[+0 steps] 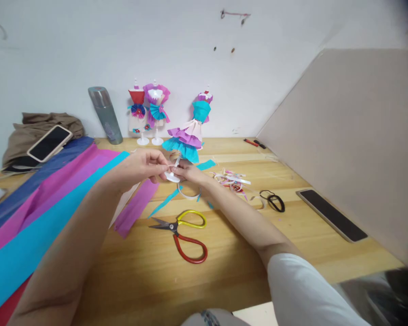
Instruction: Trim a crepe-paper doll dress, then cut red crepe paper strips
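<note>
My left hand (153,164) is closed, thumb and fingertips pinched on a thin pale strip (172,165) beside a small white display stand (172,177). From the other side my right hand (187,171) closes on the stand's post, its fingers partly hidden. The stand leans, and a beige piece (175,155) shows at the top of its post. Just behind stands a dress-form figure (201,111) in a turquoise top and a tiered purple and turquoise skirt (182,144). Whether it joins the held stand, I cannot tell. A pale curled strip (189,195) hangs below my right hand.
Open scissors (173,227) lie in front. Paper scraps (233,180) and a black hair tie (275,202) are right, near a phone (331,215). Coloured crepe sheets (54,206) spread left. Two dressed forms (137,113) and a flask (106,115) stand at the wall.
</note>
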A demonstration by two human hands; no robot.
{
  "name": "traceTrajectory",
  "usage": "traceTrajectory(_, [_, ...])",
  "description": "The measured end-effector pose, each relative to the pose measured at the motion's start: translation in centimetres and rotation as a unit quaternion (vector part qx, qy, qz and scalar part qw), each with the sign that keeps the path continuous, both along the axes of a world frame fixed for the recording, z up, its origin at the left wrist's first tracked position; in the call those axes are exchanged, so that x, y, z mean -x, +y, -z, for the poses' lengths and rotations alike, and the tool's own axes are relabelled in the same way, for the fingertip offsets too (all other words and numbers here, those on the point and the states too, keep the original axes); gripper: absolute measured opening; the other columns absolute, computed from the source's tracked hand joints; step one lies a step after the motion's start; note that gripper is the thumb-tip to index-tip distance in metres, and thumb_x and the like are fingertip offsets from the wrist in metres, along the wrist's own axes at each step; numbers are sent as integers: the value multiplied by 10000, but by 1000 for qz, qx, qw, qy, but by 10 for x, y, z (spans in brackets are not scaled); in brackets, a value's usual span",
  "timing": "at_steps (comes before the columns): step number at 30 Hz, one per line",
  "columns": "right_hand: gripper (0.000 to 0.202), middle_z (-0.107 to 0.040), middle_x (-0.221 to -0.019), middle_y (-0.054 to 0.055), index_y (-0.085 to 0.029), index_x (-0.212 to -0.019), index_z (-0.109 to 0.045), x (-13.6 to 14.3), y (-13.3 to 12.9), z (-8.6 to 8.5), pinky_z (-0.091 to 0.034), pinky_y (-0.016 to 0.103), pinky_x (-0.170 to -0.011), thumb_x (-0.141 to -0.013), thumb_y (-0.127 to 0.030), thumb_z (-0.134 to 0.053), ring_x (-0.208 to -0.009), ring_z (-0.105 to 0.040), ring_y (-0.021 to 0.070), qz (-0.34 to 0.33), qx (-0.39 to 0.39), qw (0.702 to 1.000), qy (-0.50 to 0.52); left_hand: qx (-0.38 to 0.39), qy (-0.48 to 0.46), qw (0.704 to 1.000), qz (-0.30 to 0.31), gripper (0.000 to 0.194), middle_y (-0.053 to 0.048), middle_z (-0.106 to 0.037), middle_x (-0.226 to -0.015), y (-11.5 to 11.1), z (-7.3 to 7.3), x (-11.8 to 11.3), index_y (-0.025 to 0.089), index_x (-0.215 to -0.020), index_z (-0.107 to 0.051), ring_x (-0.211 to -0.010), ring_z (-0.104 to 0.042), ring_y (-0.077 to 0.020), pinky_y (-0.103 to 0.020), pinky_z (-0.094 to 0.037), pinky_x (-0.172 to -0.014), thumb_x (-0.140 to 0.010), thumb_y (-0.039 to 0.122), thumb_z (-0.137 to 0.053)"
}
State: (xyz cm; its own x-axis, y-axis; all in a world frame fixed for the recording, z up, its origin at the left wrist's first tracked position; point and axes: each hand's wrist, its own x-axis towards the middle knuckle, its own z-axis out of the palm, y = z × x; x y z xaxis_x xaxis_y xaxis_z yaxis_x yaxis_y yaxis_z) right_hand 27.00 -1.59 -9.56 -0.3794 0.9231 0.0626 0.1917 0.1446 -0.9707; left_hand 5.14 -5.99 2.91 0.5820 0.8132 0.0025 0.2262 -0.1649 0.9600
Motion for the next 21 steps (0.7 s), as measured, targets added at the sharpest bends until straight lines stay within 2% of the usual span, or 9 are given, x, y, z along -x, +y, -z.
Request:
traceTrajectory(4, [309,-562,-754,5,-178,-841,-619,4,-4,-7,-419,277,-663,-847,-480,-686,-693,-505,137,-24,22,999,14,5,-22,1000,11,201,-77,-731,-768,-3,3,-4,179,-682,-726,-652,-643,-157,-243,-512,-572,-729,308,-872])
traceTrajectory(8, [274,-621,-812,21,-172,-854,-639,7,-9,-10,-444,270,-676,-816,-436,-702,-741,-541,142,-10,19,1000,6,17,-19,999,36,198,-86,-750,-834,-9,1,-6,189,-678,-749,-684,-658,-165,-254,-539,-593,-699,334,-883])
traceTrajectory(12, [257,-638,-839,16,-170,-824,-648,11,-9,-7,-448,273,-715,-784,-407,-740,-787,-542,148,34,-5,999,-28,12,-14,1000,3,155,-79,-756,-814,-10,7,-14,198,-667,-736,-784,-693,-198,-255,-546,-642,-727,295,-840])
traceTrajectory(17, [206,-600,-764,19,-166,-788,-640,15,0,3,-430,299,-712,-842,-363,-669,-759,-517,163,109,-32,989,-94,7,25,998,-50,157,-37,-724,-701,3,19,-17,173,-657,-706,-668,-649,-140,-215,-476,-605,-732,228,-832])
traceTrajectory(21, [234,-638,-811,51,-161,-871,-660,14,5,13,-460,328,-737,-901,-386,-601,-795,-545,194,141,-57,981,-123,53,-60,991,-106,214,-65,-774,-795,15,25,-11,155,-780,-734,-692,-680,-140,-218,-510,-615,-765,311,-880])
